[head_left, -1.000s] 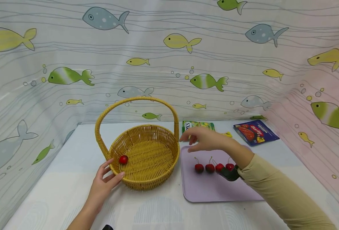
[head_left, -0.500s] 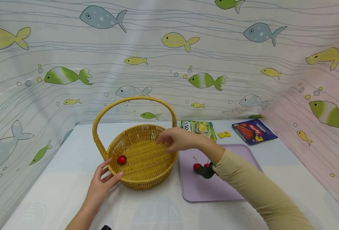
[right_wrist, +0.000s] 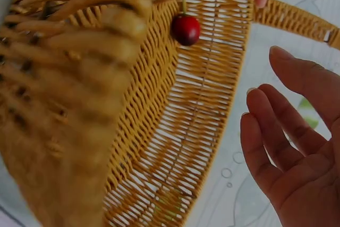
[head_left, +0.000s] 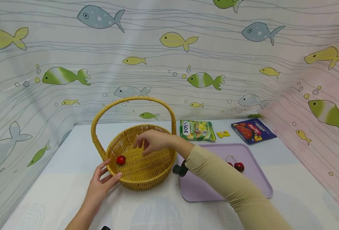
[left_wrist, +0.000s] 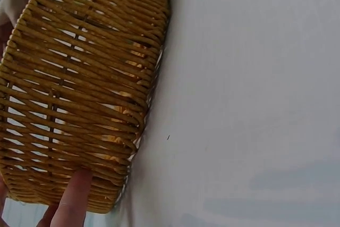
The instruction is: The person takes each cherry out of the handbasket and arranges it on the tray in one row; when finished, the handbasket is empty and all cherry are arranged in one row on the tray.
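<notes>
A yellow wicker basket (head_left: 145,183) with a tall handle stands left of the middle in the head view. One red cherry (head_left: 121,160) lies inside, at the left; its stem shows in the right wrist view. My left hand (head_left: 100,185) rests on the basket's front-left rim with fingers and thumb spread, and one fingertip (left_wrist: 79,184) touches the outer wall. Above the basket hangs my right hand (head_left: 155,141), fingers loosely bent and thumb apart, holding nothing. Dark red cherries (head_left: 239,167) lie on the lilac tray (head_left: 257,179); my right sleeve hides part of it.
Behind the tray lie a green candy bag (head_left: 197,130), a small yellow wrapped sweet (head_left: 223,134) and a blue pouch (head_left: 253,131). A fish-patterned curtain (head_left: 146,73) closes off the back and sides of the white table (head_left: 155,210).
My right hand has moved left, from over the tray to over the basket. The left hand stays at the rim, and the cherry in the basket lies where it was.
</notes>
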The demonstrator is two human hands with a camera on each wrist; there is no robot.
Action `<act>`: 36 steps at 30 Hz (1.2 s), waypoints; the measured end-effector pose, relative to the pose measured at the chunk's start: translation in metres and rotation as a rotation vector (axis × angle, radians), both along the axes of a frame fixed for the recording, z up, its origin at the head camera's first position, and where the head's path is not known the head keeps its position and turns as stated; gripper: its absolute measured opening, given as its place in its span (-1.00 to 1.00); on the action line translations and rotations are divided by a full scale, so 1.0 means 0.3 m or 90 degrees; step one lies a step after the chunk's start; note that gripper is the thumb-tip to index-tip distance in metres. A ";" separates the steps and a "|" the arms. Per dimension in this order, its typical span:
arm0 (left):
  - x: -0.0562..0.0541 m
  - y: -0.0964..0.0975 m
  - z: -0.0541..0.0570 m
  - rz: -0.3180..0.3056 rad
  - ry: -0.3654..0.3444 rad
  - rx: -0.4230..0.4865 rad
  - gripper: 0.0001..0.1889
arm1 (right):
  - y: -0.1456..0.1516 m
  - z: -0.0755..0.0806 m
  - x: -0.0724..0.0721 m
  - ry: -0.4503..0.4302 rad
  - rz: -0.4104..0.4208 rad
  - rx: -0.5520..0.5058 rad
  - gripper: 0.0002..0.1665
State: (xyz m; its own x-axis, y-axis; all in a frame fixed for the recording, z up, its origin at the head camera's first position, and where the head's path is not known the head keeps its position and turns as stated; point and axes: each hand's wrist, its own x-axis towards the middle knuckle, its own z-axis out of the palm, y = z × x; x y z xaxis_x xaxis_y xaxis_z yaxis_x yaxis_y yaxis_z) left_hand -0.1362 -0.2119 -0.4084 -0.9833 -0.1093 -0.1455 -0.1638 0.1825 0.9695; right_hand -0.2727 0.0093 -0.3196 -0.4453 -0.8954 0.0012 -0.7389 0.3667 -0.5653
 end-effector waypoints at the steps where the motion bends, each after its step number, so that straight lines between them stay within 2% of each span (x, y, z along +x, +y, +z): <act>1: 0.000 -0.001 0.000 0.001 -0.001 0.000 -0.19 | -0.016 -0.007 -0.007 -0.006 0.000 0.004 -0.61; 9: -0.002 -0.006 0.001 -0.004 -0.001 0.001 -0.20 | -0.116 -0.035 -0.051 -0.045 -0.001 0.053 -0.59; 18: -0.003 -0.005 0.004 -0.007 -0.004 0.002 -0.20 | -0.156 0.001 -0.086 -0.041 0.012 0.091 -0.55; 24: -0.003 -0.007 -0.005 -0.007 -0.002 0.006 -0.20 | -0.210 -0.054 -0.111 -0.074 0.019 0.071 -0.57; 30: -0.008 -0.009 -0.011 -0.007 0.002 0.011 -0.21 | -0.254 -0.120 -0.118 -0.099 0.092 0.102 -0.58; 36: -0.011 -0.013 -0.015 -0.011 0.005 0.008 -0.22 | -0.274 -0.147 -0.124 -0.093 0.157 0.149 -0.53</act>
